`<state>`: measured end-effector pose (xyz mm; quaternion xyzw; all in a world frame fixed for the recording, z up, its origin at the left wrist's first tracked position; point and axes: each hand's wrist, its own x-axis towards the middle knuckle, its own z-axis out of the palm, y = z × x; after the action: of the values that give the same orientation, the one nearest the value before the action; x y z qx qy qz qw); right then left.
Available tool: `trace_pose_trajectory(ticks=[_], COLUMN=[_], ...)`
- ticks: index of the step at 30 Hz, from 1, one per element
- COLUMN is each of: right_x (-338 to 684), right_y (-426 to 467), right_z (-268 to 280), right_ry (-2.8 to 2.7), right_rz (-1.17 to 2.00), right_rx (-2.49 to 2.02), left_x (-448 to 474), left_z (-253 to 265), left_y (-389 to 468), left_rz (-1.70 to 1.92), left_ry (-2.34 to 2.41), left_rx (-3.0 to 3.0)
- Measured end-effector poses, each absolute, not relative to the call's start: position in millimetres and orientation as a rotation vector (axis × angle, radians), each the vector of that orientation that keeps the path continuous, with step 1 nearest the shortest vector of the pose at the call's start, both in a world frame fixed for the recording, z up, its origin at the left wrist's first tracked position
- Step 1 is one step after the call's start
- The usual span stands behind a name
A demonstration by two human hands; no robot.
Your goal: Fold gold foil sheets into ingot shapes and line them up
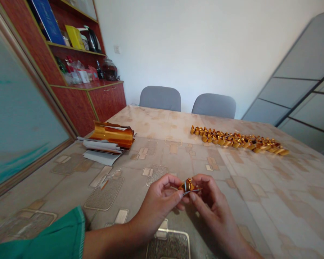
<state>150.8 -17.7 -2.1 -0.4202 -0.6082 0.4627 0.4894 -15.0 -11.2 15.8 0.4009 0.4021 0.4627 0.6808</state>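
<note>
Between my two hands is a small folded piece of gold foil paper (pixel 189 186), shiny on top with a pale grey edge underneath. My left hand (pixel 163 196) pinches its left end between thumb and fingers. At the other end, my right hand (pixel 212 199) grips it the same way, thumb in front. Both hands are just above the patterned tablecloth (pixel 135 187). Farther off to the right lie rows of folded gold foil pieces (pixel 237 139), packed close together. A curled stack of gold foil sheets (pixel 113 136) with grey undersides rests at the left.
Two grey chairs (pixel 160 98) stand behind the table's far edge, against a white wall. A red-brown cabinet (pixel 105 99) with shelves of household items is at the far left. Grey panelled doors (pixel 294 82) stand on the right, and a blue-green panel (pixel 18 100) on the left.
</note>
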Motion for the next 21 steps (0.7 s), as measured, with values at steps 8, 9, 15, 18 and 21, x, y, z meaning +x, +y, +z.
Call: trace_pose_trajectory(ticks=[8, 9, 15, 18, 21], right_x=[149.9, 149.5, 150.3, 150.2, 149.0], right_y=[-14.4, -14.0, -12.3, -11.2, -10.0], right_z=[13.7, 14.5, 13.1, 11.3, 10.6], right_ry=[-1.760, -1.738, -1.643, -1.620, -1.628], right_rz=[0.797, 0.819, 0.961, 0.970, 0.935], right_rx=[-0.974, -0.982, -1.015, -1.046, -1.057], left_x=[-14.8, -14.7, -13.4, -12.5, -12.6], left_z=[11.5, 11.1, 10.2, 12.8, 13.4], left_y=[-11.4, -11.5, -11.3, -14.2, -17.3], left_rz=[1.064, 1.067, 1.095, 1.087, 1.075], left_ry=[0.896, 0.893, 0.896, 0.912, 0.911], left_rx=[0.758, 0.756, 0.825, 0.865, 0.908])
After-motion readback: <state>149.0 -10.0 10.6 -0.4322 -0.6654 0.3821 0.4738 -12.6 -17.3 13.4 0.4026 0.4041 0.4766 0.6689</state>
